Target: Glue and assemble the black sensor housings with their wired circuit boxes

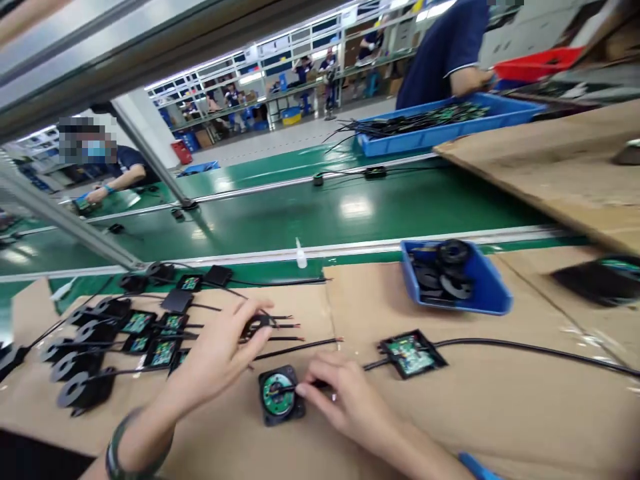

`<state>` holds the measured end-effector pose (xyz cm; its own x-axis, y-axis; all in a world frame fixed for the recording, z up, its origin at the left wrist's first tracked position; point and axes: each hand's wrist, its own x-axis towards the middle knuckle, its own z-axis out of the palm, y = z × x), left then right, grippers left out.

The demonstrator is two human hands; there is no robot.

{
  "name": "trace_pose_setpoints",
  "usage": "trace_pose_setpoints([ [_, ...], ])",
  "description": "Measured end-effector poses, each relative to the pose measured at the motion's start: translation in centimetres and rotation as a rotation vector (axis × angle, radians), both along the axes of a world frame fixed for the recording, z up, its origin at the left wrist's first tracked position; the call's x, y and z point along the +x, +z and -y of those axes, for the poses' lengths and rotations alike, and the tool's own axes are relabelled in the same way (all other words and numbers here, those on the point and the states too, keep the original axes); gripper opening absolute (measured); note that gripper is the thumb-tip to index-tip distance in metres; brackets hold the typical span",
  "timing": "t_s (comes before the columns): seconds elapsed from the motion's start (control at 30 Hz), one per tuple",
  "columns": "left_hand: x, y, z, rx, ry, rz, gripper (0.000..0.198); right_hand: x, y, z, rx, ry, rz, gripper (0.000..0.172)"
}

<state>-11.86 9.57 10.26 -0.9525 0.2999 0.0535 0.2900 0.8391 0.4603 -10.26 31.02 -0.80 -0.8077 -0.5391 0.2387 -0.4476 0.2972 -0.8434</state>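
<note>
My left hand [220, 347] is closed by thumb and fingers around a small black round part [257, 325], raised over the cardboard. Below it lies a square black housing [267, 415] with a round green circuit board [278, 393] inside. My right hand [345, 387] pinches a black cable [289, 389] right at that board. The cable passes under my fingers and comes out on the right, running to an uncovered black box with a green circuit board [411, 353]. A thicker black cable [500, 343] leaves that box's far side.
Several cabled black ring-shaped parts [83, 390] and circuit boxes [163, 352] crowd the left. A blue bin [493, 293] of black parts stands at right, a small white bottle [301, 256] by the rail. Across the green belt [250, 213], a co-worker's arm [467, 80] is near a cable-filled tray [400, 141].
</note>
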Motion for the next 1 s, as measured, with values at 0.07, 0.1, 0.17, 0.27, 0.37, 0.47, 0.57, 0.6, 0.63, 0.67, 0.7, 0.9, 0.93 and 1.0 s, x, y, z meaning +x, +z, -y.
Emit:
trace_pose_setpoints([
  [0.07, 4.2, -2.9, 2.9, -0.169, 0.099, -0.048, 0.022, 0.0, 0.0, -0.1, 0.002, 0.018, -0.03, 0.024],
  [0.1, 5.9, -4.6, 3.8, -0.223, 0.149, -0.044, 0.025, -0.1, -0.1, -0.2, 0.009, 0.025, -0.049, 0.025],
  [0.17, 8.6, -7.7, 5.0, -0.3, 0.255, -0.025, 0.031, -0.1, 0.1, -0.3, 0.036, 0.036, -0.082, 0.026],
  [0.27, 10.8, -9.6, 6.1, -0.289, 0.257, 0.033, 0.057, -0.3, 0.5, -0.4, 0.069, 0.062, -0.124, 0.026],
  [0.37, 11.2, -8.3, 7.6, -0.211, 0.111, 0.154, 0.074, -0.5, 0.9, -0.4, 0.076, 0.087, -0.149, 0.025],
  [0.47, 10.4, -6.4, 9.2, -0.169, -0.127, 0.229, 0.073, -0.7, 1.0, -0.5, 0.093, 0.106, -0.159, 0.023],
  [0.57, 8.9, -5.7, 10.0, -0.159, -0.351, 0.259, 0.07, -0.8, 0.9, -0.6, 0.118, 0.127, -0.15, 0.022],
  [0.6, 8.5, -5.6, 10.0, -0.159, -0.404, 0.271, 0.069, -0.8, 0.8, -0.6, 0.121, 0.13, -0.144, 0.021],
  [0.63, 8.2, -5.7, 9.9, -0.161, -0.444, 0.282, 0.067, -0.8, 0.8, -0.7, 0.12, 0.131, -0.138, 0.02],
  [0.67, 8.0, -5.7, 9.8, -0.168, -0.466, 0.29, 0.065, -0.8, 0.9, -0.6, 0.118, 0.131, -0.131, 0.02],
  [0.7, 7.8, -5.8, 9.7, -0.181, -0.47, 0.291, 0.063, -0.8, 0.9, -0.6, 0.117, 0.131, -0.124, 0.02],
  [0.9, 8.5, -6.2, 9.5, -0.32, -0.329, 0.182, 0.078, -0.9, 1.4, -0.6, 0.118, 0.132, -0.087, 0.021],
  [0.93, 8.7, -6.2, 9.7, -0.331, -0.349, 0.166, 0.086, -0.9, 1.4, -0.6, 0.12, 0.13, -0.079, 0.021],
  [1.0, 8.8, -6.4, 10.1, -0.334, -0.412, 0.153, 0.078, -0.8, 1.3, -0.7, 0.119, 0.122, -0.068, 0.02],
])
